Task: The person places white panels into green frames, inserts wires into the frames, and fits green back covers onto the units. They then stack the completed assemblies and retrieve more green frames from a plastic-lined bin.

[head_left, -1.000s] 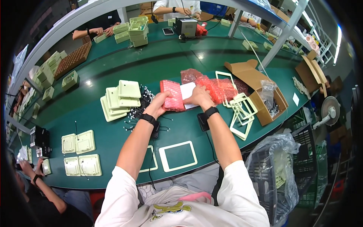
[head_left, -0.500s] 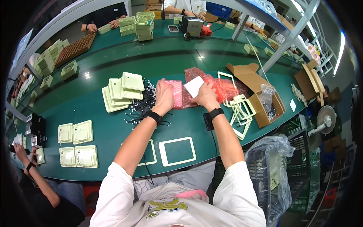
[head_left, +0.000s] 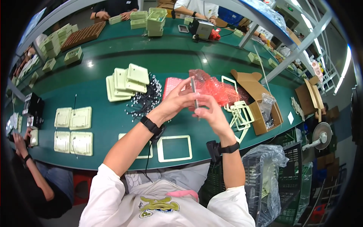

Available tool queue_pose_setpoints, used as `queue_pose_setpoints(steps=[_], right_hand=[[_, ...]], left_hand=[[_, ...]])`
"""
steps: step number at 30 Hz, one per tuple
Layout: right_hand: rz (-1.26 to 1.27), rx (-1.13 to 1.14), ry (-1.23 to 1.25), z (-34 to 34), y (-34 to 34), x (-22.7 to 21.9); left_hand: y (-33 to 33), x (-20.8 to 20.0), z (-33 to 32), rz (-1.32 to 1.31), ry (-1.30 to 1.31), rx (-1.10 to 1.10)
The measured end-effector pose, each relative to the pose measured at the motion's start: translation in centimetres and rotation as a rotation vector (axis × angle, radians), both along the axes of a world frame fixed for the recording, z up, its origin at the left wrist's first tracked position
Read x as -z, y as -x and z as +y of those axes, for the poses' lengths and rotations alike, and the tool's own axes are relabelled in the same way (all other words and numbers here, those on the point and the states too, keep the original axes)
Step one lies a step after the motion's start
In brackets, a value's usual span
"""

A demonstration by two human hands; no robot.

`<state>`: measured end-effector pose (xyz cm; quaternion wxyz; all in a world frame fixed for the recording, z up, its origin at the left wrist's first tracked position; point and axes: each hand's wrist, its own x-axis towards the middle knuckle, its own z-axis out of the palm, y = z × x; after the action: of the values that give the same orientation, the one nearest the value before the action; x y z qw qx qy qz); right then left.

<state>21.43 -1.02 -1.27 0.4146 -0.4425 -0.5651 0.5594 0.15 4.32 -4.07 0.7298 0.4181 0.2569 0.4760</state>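
A thin flat panel (head_left: pixel 195 92), turned edge-on, is held upright above the table between my two hands. My left hand (head_left: pixel 174 101) grips its left side with fingers and thumb, and my right hand (head_left: pixel 212 112) pinches its lower right side. Red bubble wrap (head_left: pixel 217 90) lies just behind them, with a pink bubble-wrap piece (head_left: pixel 171 84) by my left fingers. Nearer to me a pale cream rectangular frame (head_left: pixel 160 149) lies flat. A second frame (head_left: pixel 145 156) is partly covered by my left forearm.
Left of my hands are black wires with white tips (head_left: pixel 145 99) and stacked cream shells (head_left: pixel 138 73). Several shells (head_left: pixel 81 118) lie front left. Loose frames (head_left: pixel 244 113) and an open cardboard box (head_left: pixel 261 123) stand right. Co-workers sit at the far side and left.
The white panel has come up off the bubble wrap toward me and turned from face-on to edge-on. My left hand has left the pink wrap and joined my right hand on the panel.
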Motion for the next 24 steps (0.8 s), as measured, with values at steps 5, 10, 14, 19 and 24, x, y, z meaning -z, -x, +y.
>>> queue_pose_setpoints(steps=[5, 10, 14, 19, 24], right_hand=[[-0.354, -0.189, -0.27, -5.7, 2.1, -3.6], [-0.876, -0.461, -1.076, -8.4, 5.4, -6.3], [-0.828, -0.601, -1.166, -8.7, 8.4, -3.4], [-0.786, -0.589, -1.223, -9.8, 10.1, -1.3], [-0.723, -0.695, -1.249, -9.9, 10.2, -1.2]], left_hand=[[5.3, 1.7, -4.6, -0.225, 0.214, 0.257], [8.7, 1.7, -10.4, -0.278, 0.408, 0.357], [9.5, 3.1, -13.4, -0.132, 0.407, 0.279], [11.4, 4.5, -14.8, -0.149, 0.373, 0.367], [11.4, 5.3, -16.2, -0.217, 0.425, 0.384]])
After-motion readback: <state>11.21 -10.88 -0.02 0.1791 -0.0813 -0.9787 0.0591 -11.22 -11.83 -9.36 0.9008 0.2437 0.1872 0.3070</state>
